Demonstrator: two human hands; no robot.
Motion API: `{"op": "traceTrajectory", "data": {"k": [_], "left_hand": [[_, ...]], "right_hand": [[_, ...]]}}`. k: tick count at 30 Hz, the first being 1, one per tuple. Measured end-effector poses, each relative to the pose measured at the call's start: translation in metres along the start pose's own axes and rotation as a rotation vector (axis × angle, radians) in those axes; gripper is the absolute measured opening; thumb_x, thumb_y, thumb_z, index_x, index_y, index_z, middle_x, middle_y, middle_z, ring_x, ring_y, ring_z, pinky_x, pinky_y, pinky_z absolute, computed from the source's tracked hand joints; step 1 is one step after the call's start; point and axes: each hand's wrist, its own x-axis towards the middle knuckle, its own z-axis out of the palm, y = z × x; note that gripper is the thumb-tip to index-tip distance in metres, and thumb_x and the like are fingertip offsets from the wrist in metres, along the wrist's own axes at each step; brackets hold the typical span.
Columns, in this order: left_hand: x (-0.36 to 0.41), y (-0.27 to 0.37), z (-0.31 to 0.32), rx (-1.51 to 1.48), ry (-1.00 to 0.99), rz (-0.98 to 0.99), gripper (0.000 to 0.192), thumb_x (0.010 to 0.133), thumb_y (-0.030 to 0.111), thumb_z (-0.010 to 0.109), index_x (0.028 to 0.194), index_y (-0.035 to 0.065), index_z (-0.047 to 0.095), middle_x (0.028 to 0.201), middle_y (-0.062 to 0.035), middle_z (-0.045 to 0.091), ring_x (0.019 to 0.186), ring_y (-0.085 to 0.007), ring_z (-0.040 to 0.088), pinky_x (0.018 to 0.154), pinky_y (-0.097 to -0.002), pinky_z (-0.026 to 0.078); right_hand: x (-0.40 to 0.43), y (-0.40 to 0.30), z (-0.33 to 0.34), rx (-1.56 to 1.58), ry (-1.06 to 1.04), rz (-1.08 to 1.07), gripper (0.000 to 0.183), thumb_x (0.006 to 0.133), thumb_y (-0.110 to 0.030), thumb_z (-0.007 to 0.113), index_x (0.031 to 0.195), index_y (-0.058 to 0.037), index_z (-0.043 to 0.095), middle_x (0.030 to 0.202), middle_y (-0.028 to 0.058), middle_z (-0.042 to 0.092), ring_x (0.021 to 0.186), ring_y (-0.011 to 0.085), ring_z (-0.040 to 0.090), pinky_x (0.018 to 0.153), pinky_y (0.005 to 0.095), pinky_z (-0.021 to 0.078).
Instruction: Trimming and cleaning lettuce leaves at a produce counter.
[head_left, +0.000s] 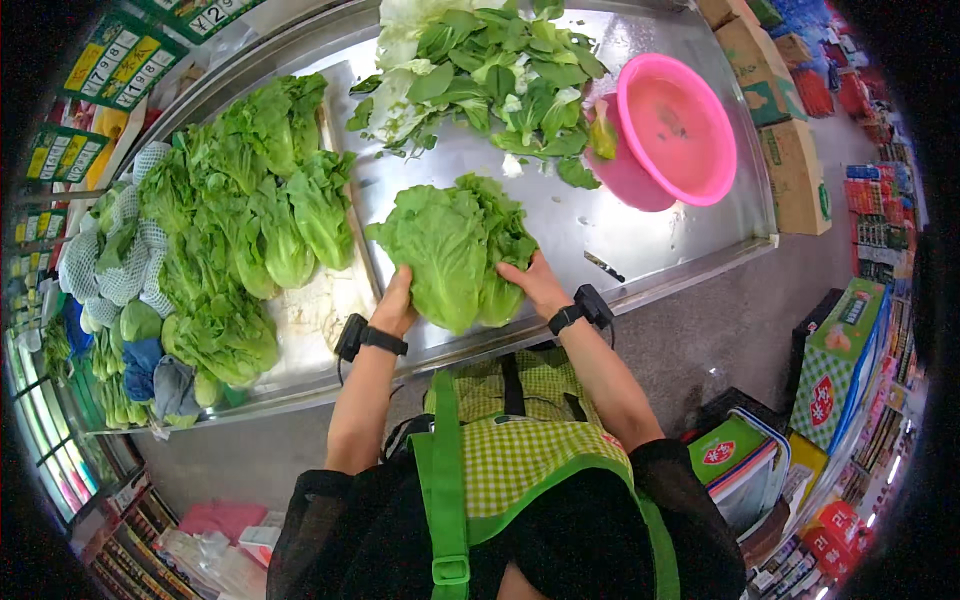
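Note:
Green lettuce (442, 247), seemingly two heads pressed side by side, is between my hands over the steel table (555, 225). My left hand (396, 304) grips its left side near the base, fingers hidden beneath the leaves. On the other side, my right hand (538, 283) holds the lettuce with the thumb on top. Whether it rests on the metal or is slightly raised, I cannot tell. Left of my hands, rows of lettuce heads (289, 247) lie on a pale board (322, 307).
Loose leaves and trimmings (510, 82) are piled at the back. A pink basin (731, 150) of cloudy water stands tilted at the right. A slim dark tool (604, 266) lies near the front edge. Net-wrapped produce (124, 255) and cardboard boxes (791, 176) flank the table.

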Motion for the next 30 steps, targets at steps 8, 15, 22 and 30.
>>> {"op": "traceTrajectory", "data": {"k": [8, 15, 22, 30], "left_hand": [[-0.022, 0.014, 0.091, 0.109, 0.021, 0.086, 0.077, 0.069, 0.036, 0.07, 0.127, 0.002, 0.033, 0.123, -0.0088, 0.044, 0.112, -0.0228, 0.044, 0.093, -0.0347, 0.038], [-0.002, -0.027, 0.199, 0.13, 0.002, 0.207, 0.081, 0.066, 0.037, 0.071, 0.127, 0.0009, 0.032, 0.121, -0.0112, 0.045, 0.111, -0.024, 0.045, 0.093, -0.0351, 0.038], [0.034, -0.095, 0.307, -0.015, -0.041, 0.174, 0.08, 0.068, 0.041, 0.07, 0.128, 0.0038, 0.032, 0.123, -0.0086, 0.045, 0.111, -0.0224, 0.046, 0.092, -0.0358, 0.04], [0.108, -0.115, 0.402, -0.087, -0.143, 0.147, 0.075, 0.074, 0.044, 0.064, 0.128, 0.0032, 0.032, 0.126, -0.0096, 0.044, 0.113, -0.0224, 0.045, 0.095, -0.0357, 0.038]], "right_hand": [[-0.019, -0.053, -0.036, -0.107, -0.09, -0.139, 0.08, 0.071, -0.014, 0.071, 0.131, -0.0014, 0.021, 0.121, 0.0097, 0.044, 0.11, 0.0173, 0.044, 0.094, 0.0315, 0.0361], [-0.051, -0.109, -0.12, -0.062, -0.053, -0.329, 0.072, 0.072, -0.013, 0.07, 0.128, -0.0002, 0.028, 0.118, 0.0101, 0.047, 0.108, 0.0177, 0.046, 0.092, 0.0322, 0.0379], [-0.094, -0.186, -0.228, -0.104, -0.062, -0.293, 0.069, 0.072, -0.01, 0.069, 0.127, 0.0004, 0.03, 0.116, 0.0093, 0.049, 0.106, 0.0172, 0.048, 0.091, 0.0321, 0.0394], [-0.071, -0.27, -0.319, -0.247, -0.051, -0.279, 0.059, 0.074, -0.01, 0.067, 0.123, 0.0004, 0.036, 0.114, 0.0093, 0.052, 0.103, 0.0165, 0.05, 0.089, 0.0319, 0.0411]]}}
